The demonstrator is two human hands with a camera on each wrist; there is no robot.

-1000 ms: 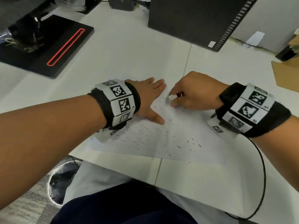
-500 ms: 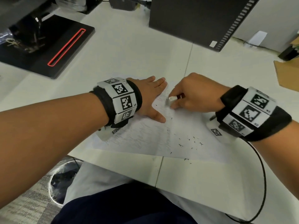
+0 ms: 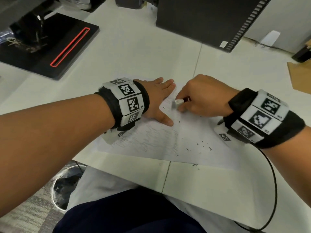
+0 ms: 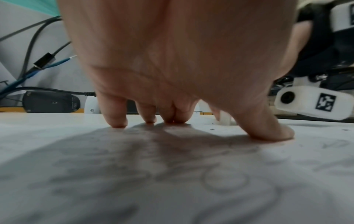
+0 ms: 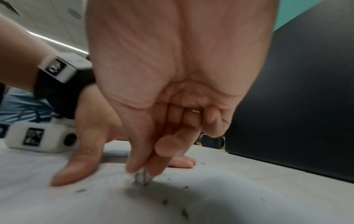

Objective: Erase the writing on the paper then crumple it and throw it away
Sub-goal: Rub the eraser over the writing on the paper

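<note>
A white sheet of paper (image 3: 165,142) with faint pencil scribbles lies flat on the white desk (image 3: 134,52). My left hand (image 3: 158,98) lies flat on its upper left part, fingers straight and spread, pressing it down; the left wrist view shows the fingertips (image 4: 116,121) and thumb on the sheet (image 4: 172,174). My right hand (image 3: 200,96) pinches a small white eraser (image 3: 178,102) between thumb and fingers and holds its tip on the paper, just right of the left hand. In the right wrist view the eraser (image 5: 142,176) touches the sheet (image 5: 191,197). Dark eraser crumbs (image 3: 200,147) dot the sheet.
A black computer case (image 3: 207,19) stands at the back of the desk. A black device with a red-outlined slot (image 3: 70,46) sits at the back left. Brown cardboard (image 3: 299,76) lies at the far right. A round bin (image 3: 67,184) stands on the floor below the desk's front edge.
The right hand with the eraser has shifted slightly down and left across the paper in small strokes. The left hand has kept its place on the sheet.
</note>
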